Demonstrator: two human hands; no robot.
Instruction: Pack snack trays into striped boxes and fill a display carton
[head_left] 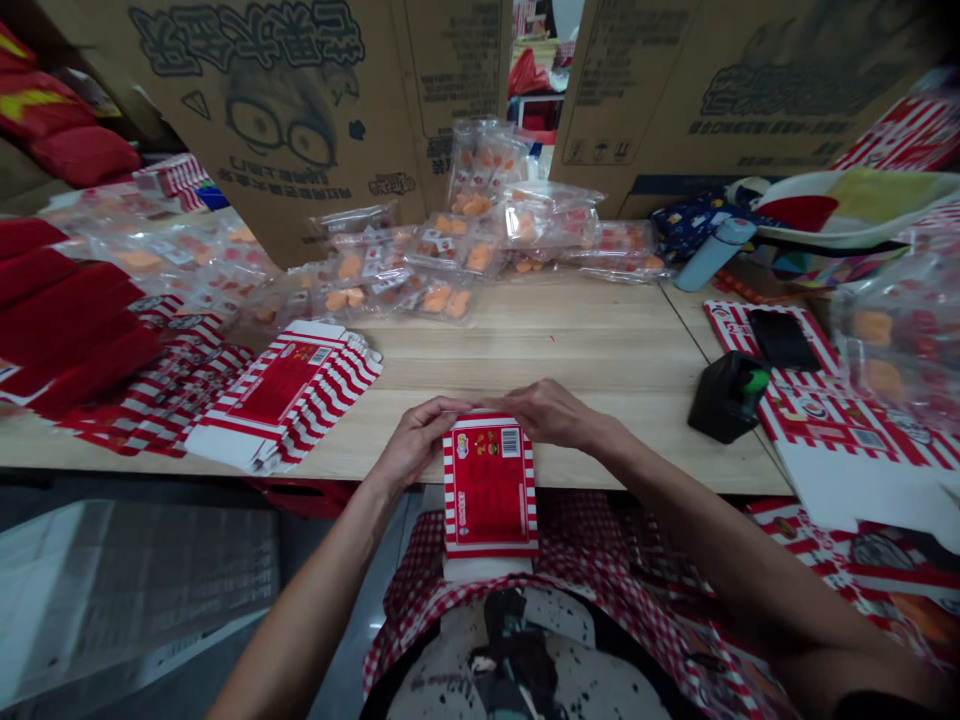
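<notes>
Wood table (pixel 600 345) | bags (pixel 420 270) heaped at back, blanks (pixel 289 395) stacked left (red stripes) | big cartons (pixel 300 110) behind | left hand (pixel 416 440), right hand (pixel 551 412): fingers clamped on box (pixel 491 495) top.

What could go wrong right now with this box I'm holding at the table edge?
1. The box hangs past the table edge, gripped only at its top by the left hand and right hand. It may slip toward the lap or crease.
2. The fanned stack of flat boxes lies right at the edge near the left arm, so a nudge might push some off.
</notes>
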